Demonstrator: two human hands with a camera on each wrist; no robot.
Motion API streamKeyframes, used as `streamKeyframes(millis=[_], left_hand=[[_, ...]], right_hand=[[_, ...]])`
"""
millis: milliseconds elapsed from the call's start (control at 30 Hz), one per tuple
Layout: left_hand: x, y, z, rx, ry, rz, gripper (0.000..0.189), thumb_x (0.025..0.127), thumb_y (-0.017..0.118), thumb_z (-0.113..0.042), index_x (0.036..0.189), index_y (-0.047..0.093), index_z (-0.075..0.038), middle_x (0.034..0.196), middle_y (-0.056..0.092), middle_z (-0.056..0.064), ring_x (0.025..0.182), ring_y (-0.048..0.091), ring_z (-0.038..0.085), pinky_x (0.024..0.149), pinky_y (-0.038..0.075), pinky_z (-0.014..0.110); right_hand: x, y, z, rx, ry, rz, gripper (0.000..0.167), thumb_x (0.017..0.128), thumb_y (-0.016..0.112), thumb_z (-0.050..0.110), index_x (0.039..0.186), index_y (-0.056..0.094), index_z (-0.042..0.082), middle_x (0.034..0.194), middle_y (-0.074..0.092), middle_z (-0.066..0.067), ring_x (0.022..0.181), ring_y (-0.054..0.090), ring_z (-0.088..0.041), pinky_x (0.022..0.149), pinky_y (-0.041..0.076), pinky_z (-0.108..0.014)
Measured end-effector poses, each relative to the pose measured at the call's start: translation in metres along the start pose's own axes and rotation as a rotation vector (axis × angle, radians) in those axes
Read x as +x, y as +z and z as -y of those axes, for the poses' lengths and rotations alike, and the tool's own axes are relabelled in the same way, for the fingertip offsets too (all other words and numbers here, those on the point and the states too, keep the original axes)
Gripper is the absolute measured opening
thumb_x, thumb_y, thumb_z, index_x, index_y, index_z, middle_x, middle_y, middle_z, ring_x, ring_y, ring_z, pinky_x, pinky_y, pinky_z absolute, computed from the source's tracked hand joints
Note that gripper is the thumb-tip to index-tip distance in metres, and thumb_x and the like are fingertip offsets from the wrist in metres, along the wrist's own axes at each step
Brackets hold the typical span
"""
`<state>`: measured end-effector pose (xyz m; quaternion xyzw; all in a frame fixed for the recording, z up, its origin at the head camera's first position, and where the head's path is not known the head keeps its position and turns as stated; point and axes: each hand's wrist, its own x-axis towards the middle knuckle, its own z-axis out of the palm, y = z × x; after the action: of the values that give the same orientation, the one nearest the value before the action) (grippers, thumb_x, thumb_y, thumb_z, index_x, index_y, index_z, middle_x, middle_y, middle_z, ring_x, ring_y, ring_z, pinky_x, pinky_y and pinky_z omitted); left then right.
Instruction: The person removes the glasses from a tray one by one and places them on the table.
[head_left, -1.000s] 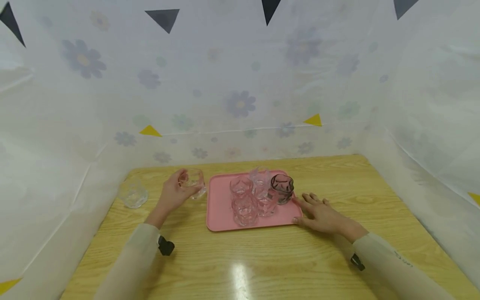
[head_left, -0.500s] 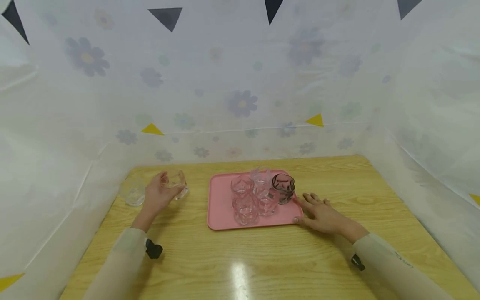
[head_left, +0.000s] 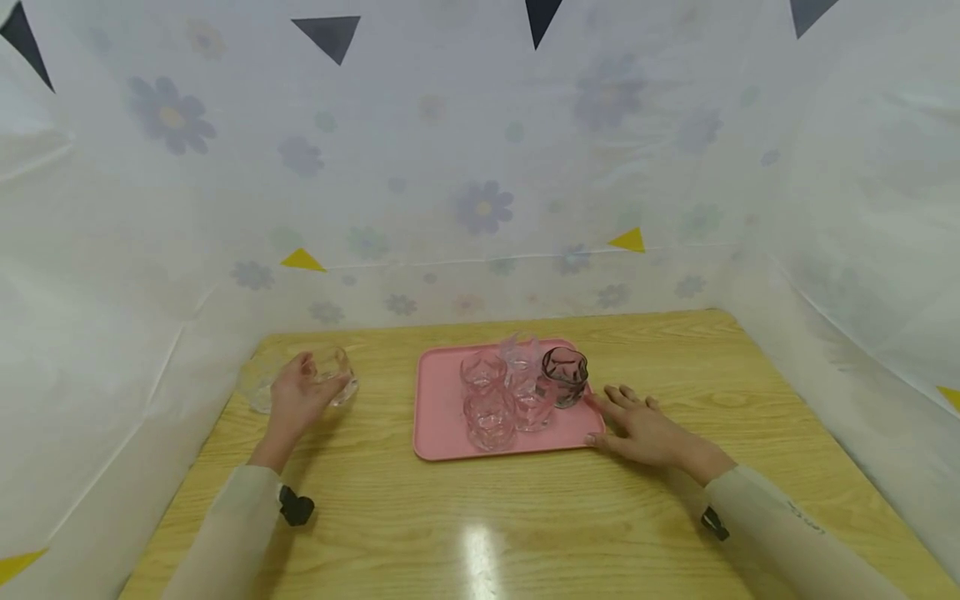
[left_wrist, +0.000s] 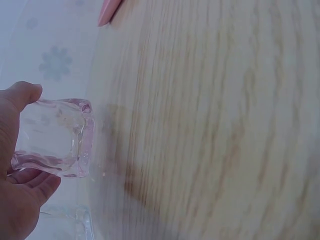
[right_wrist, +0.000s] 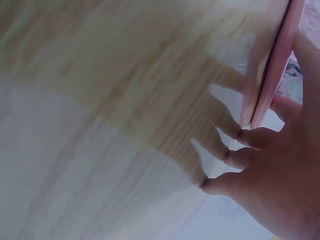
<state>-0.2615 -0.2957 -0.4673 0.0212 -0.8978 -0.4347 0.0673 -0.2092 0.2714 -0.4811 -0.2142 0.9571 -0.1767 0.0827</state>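
My left hand (head_left: pixel 300 400) grips a clear, faintly pink drinking glass (left_wrist: pixel 55 135) between thumb and fingers, at the table's left. Just left of that hand stands another clear glass (head_left: pixel 257 387), partly hidden by it. On the pink tray (head_left: pixel 438 433) stand several clear glasses (head_left: pixel 491 421) close together, with a dark grey-tinted glass (head_left: pixel 565 377) at their right. My right hand (head_left: pixel 637 429) lies with spread fingers at the tray's right edge. In the right wrist view the thumb touches the tray rim (right_wrist: pixel 277 65), and several fingertips rest on the table.
The wood-grain table (head_left: pixel 480 517) carries the tray near its middle. A white flower-printed sheet (head_left: pixel 480 167) encloses the back and both sides. Bare tabletop shows between the left hand and the tray.
My left hand has carried the glass leftward, away from the tray and close to the other clear glass. The right hand and the tray stay in place.
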Motion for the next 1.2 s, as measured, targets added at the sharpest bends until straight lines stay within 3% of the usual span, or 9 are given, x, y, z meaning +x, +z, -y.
streamKeyframes(millis=[533, 767, 900, 1033, 1100, 1200], left_hand=[[-0.0043, -0.0011, 0.0059, 0.090, 0.005, -0.063, 0.096, 0.098, 0.072, -0.047, 0.161, 0.027, 0.010, 0.152, 0.042, 0.038, 0.138, 0.046, 0.054, 0.111, 0.043, 0.070], [-0.0079, 0.0000, 0.0064, 0.089, 0.007, -0.105, 0.093, 0.097, 0.073, -0.044, 0.159, 0.032, 0.011, 0.145, 0.050, 0.037, 0.131, 0.052, 0.053, 0.107, 0.046, 0.069], [-0.0086, 0.0022, 0.0080, 0.117, 0.053, -0.167, 0.084, 0.096, 0.076, -0.038, 0.153, 0.042, 0.014, 0.130, 0.059, 0.037, 0.114, 0.060, 0.051, 0.098, 0.051, 0.067], [-0.0077, 0.0047, 0.0086, 0.155, 0.146, -0.253, 0.075, 0.094, 0.079, -0.027, 0.146, 0.048, 0.017, 0.107, 0.062, 0.034, 0.093, 0.059, 0.047, 0.085, 0.051, 0.063], [-0.0069, 0.0055, 0.0088, 0.165, 0.189, -0.286, 0.074, 0.093, 0.080, -0.023, 0.145, 0.048, 0.018, 0.104, 0.061, 0.035, 0.091, 0.057, 0.048, 0.084, 0.050, 0.064], [-0.0065, 0.0069, 0.0089, 0.169, 0.245, -0.324, 0.077, 0.090, 0.083, -0.017, 0.147, 0.046, 0.020, 0.115, 0.062, 0.041, 0.101, 0.058, 0.054, 0.088, 0.049, 0.070]], right_hand=[[-0.0009, -0.0007, 0.0016, -0.002, 0.005, -0.003, 0.081, 0.103, 0.057, 0.060, 0.166, 0.035, 0.014, 0.168, 0.029, -0.032, 0.156, 0.021, -0.058, 0.115, 0.016, -0.085], [-0.0014, -0.0015, 0.0031, -0.004, 0.006, 0.002, 0.080, 0.103, 0.057, 0.060, 0.166, 0.035, 0.014, 0.168, 0.029, -0.032, 0.156, 0.021, -0.058, 0.115, 0.016, -0.086], [-0.0010, -0.0003, 0.0016, -0.006, 0.004, -0.001, 0.080, 0.103, 0.057, 0.060, 0.166, 0.036, 0.015, 0.168, 0.029, -0.032, 0.156, 0.021, -0.058, 0.115, 0.017, -0.086], [-0.0004, 0.0015, -0.0008, -0.017, -0.002, -0.009, 0.080, 0.103, 0.057, 0.061, 0.166, 0.036, 0.016, 0.168, 0.030, -0.032, 0.155, 0.023, -0.058, 0.114, 0.018, -0.086], [-0.0002, 0.0022, -0.0019, -0.020, -0.002, -0.012, 0.079, 0.103, 0.057, 0.061, 0.166, 0.036, 0.017, 0.168, 0.030, -0.031, 0.155, 0.023, -0.058, 0.114, 0.019, -0.086], [-0.0003, 0.0028, -0.0028, -0.014, -0.001, -0.014, 0.079, 0.103, 0.057, 0.061, 0.166, 0.036, 0.017, 0.168, 0.030, -0.032, 0.155, 0.023, -0.058, 0.114, 0.018, -0.086]])
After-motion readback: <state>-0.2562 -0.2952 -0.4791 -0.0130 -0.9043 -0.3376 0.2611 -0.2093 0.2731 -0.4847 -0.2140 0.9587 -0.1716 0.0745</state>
